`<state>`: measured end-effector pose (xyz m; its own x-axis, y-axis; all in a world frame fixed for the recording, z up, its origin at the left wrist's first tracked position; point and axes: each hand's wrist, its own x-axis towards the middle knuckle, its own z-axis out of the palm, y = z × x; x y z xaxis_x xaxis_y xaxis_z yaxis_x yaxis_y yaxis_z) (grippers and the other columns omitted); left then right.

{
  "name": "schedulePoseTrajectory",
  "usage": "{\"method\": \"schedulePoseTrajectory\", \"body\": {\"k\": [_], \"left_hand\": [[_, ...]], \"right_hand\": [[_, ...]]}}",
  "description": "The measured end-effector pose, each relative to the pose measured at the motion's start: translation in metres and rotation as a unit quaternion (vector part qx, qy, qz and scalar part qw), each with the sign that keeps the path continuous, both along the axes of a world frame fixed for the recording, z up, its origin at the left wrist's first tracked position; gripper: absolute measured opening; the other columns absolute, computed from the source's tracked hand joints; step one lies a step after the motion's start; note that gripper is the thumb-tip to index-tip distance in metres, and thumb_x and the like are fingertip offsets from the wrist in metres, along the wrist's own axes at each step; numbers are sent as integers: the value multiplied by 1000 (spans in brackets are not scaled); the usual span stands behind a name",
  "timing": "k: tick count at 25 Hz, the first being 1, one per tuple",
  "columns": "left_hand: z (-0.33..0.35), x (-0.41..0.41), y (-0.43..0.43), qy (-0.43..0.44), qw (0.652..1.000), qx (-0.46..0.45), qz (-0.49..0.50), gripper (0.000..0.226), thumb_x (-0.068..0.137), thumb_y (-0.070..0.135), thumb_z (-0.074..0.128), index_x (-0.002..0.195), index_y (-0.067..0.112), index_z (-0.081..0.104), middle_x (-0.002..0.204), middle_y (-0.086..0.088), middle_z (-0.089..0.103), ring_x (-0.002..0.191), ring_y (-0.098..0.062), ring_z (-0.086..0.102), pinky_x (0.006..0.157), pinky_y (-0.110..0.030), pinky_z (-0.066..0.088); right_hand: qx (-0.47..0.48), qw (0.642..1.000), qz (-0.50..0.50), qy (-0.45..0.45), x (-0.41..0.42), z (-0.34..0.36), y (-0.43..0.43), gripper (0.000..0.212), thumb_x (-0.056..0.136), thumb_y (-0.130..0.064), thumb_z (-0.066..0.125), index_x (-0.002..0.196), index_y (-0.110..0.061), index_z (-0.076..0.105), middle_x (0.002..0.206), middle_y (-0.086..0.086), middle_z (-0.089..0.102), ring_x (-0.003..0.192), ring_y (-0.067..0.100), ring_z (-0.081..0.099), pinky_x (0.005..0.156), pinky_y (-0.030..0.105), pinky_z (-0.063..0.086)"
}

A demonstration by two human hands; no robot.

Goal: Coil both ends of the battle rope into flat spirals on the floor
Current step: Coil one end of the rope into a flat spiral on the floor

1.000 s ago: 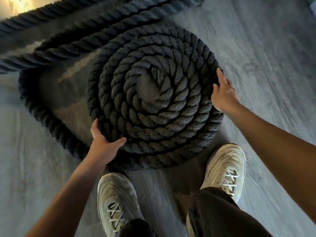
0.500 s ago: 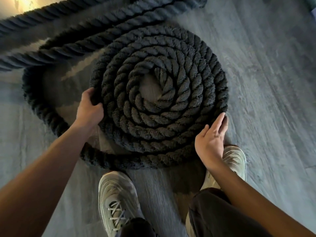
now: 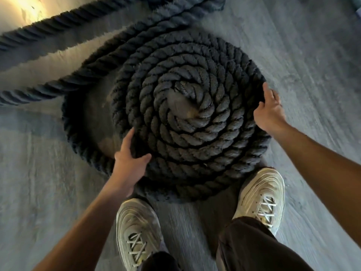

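A thick dark battle rope lies wound in a flat spiral (image 3: 187, 122) on the grey floor in front of my feet. Its outermost turn (image 3: 78, 137) bulges away from the spiral on the left, leaving a gap of bare floor. My left hand (image 3: 129, 159) rests on the spiral's lower-left edge, fingers straight along the outer side and thumb spread over the top. My right hand (image 3: 269, 108) presses against the right rim with fingers loosely extended. Neither hand wraps around the rope.
Two straight runs of the same rope (image 3: 58, 24) (image 3: 48, 89) lead off to the upper left. My pale sneakers (image 3: 136, 231) (image 3: 261, 196) stand just below the spiral. Grey wood-look floor (image 3: 312, 55) surrounds it; a bright patch of light shows top left.
My left hand slid from the spiral's left side down to its lower-left edge. My right hand moved from the lower-right edge up to the right rim.
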<state>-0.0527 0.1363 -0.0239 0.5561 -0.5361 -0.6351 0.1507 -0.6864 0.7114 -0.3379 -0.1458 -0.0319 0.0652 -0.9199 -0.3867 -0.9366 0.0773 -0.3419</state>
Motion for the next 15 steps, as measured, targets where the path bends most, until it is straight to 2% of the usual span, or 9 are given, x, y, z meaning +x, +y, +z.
{"method": "schedulePoseTrajectory", "body": {"k": [1, 2, 4, 6, 8, 9, 11, 13, 15], "left_hand": [[0, -9, 4, -8, 1000, 11, -18, 85, 89, 19, 77, 131, 79, 34, 150, -8, 43, 107, -26, 66, 76, -42, 63], [0, -14, 5, -19, 999, 30, -32, 83, 92, 22, 75, 137, 74, 29, 152, -8, 42, 105, -23, 65, 75, -38, 62], [4, -14, 3, -28, 995, 74, -59, 85, 93, 28, 75, 147, 65, 21, 155, -10, 31, 94, -16, 56, 74, -32, 55], [13, -11, -3, -49, 986, 122, -104, 87, 91, 37, 75, 152, 57, 16, 154, -10, 17, 89, -16, 48, 84, -33, 50], [20, -7, -11, -161, 962, 144, -166, 82, 90, 45, 73, 154, 44, 22, 153, -9, 11, 122, -33, 44, 105, -44, 44], [23, -4, -16, -231, 944, 131, -194, 78, 90, 46, 72, 154, 39, 27, 153, -9, 12, 136, -40, 32, 112, -48, 38], [28, 4, -32, -327, 913, 71, -235, 69, 93, 47, 68, 152, 32, 36, 153, -12, 19, 144, -41, 20, 116, -53, 31], [31, 17, -56, -397, 859, 9, -324, 62, 95, 49, 64, 149, 28, 44, 153, -15, 29, 147, -41, 21, 118, -56, 30], [26, 32, -82, -454, 751, -44, -477, 64, 94, 60, 57, 149, 28, 47, 157, -13, 35, 152, -37, 20, 121, -56, 25]], "right_hand": [[-9, 1000, 2, 7, 0, 2, -2, 53, 104, -8, 32, 156, -11, 24, 167, 4, 5, 150, 34, 18, 103, 47, 42], [-22, 1000, -10, -1, 1, 3, 3, 55, 103, -8, 31, 157, -16, 24, 166, 5, 9, 148, 34, 22, 104, 49, 42], [-38, 998, -53, -22, 0, 1, 27, 60, 102, -19, 29, 157, -38, 14, 166, 3, 10, 147, 34, 24, 109, 52, 38], [-62, 995, -71, -27, -3, -5, 59, 55, 103, -33, 27, 156, -41, 13, 166, 5, 9, 148, 36, 18, 114, 53, 30], [-83, 994, -72, -18, -5, -11, 91, 56, 103, -44, 26, 157, -33, 16, 166, 7, 6, 146, 41, 19, 114, 56, 28], [-87, 994, -63, -5, -5, -13, 104, 59, 102, -48, 27, 157, -30, 16, 166, 7, 3, 144, 43, 20, 113, 58, 29], [-86, 995, -47, 28, -6, -18, 115, 66, 100, -55, 29, 158, -28, 14, 166, 9, -3, 141, 45, 24, 111, 58, 30], [-82, 994, -41, 52, -5, -19, 114, 69, 98, -57, 29, 158, -27, 12, 165, 12, -4, 139, 45, 26, 110, 57, 31], [-84, 994, -29, 68, -5, -21, 111, 69, 99, -57, 28, 158, -26, 9, 165, 13, -6, 139, 45, 27, 110, 56, 30]]}}
